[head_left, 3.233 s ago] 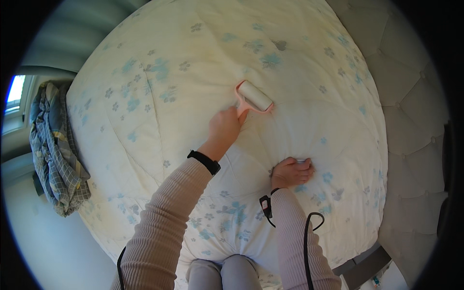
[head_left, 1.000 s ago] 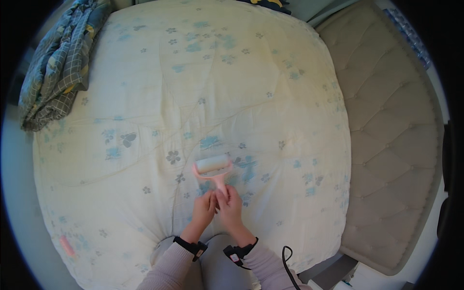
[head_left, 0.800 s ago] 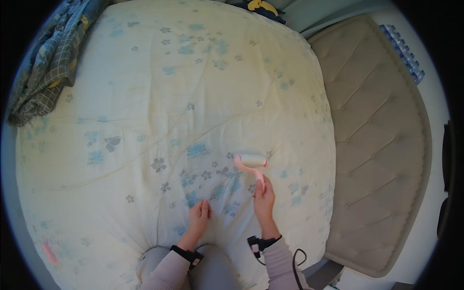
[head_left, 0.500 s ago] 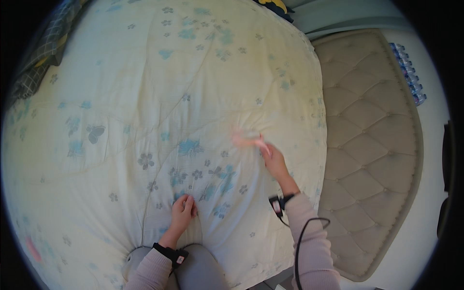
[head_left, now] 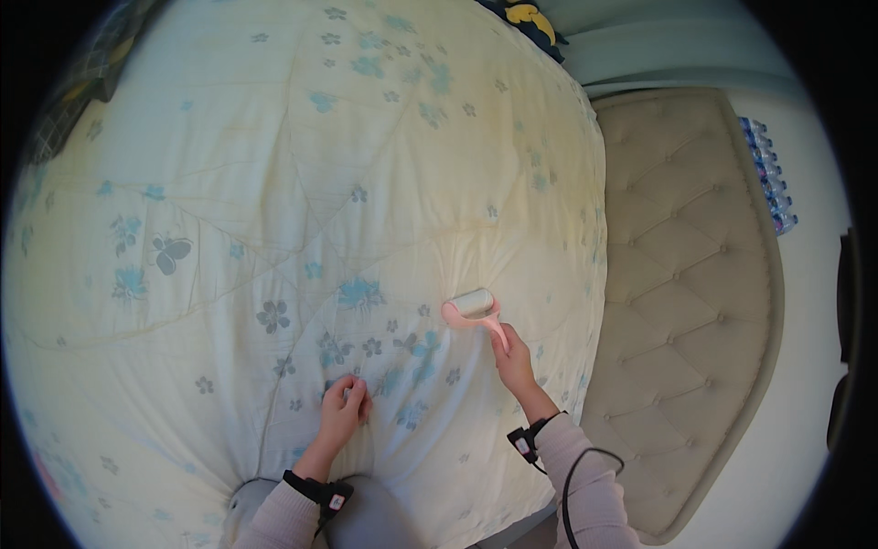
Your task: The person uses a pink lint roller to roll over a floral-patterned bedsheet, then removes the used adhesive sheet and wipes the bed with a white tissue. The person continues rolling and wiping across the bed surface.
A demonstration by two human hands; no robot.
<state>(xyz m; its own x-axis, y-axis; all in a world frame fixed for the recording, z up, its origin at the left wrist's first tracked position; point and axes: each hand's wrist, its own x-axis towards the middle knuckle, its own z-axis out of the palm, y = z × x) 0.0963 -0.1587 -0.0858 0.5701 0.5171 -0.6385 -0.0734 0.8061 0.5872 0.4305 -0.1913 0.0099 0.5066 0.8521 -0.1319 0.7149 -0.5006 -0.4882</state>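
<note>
A pink lint roller (head_left: 473, 308) with a white sheet roll is in my right hand (head_left: 514, 361), which is closed around its handle. The roller head lies on the cream bed sheet (head_left: 393, 210), printed with blue and grey flowers, and creases fan out from it. My left hand (head_left: 346, 405) rests low on the sheet, in front of my knees. Its fingers are curled together and seem to pinch a bit of the fabric; the fingertips are partly hidden.
A tufted beige headboard (head_left: 686, 302) borders the bed on the right, with a pack of water bottles (head_left: 770, 176) behind it. A dark checked cloth (head_left: 82, 101) lies at the far left. A dark and yellow item (head_left: 530, 23) sits at the far edge, by a grey-green curtain (head_left: 668, 46).
My right hand has moved the lint roller toward me, and its blur is gone. The left hand stays at nearly the same spot on the sheet. The whole view has shifted slightly.
</note>
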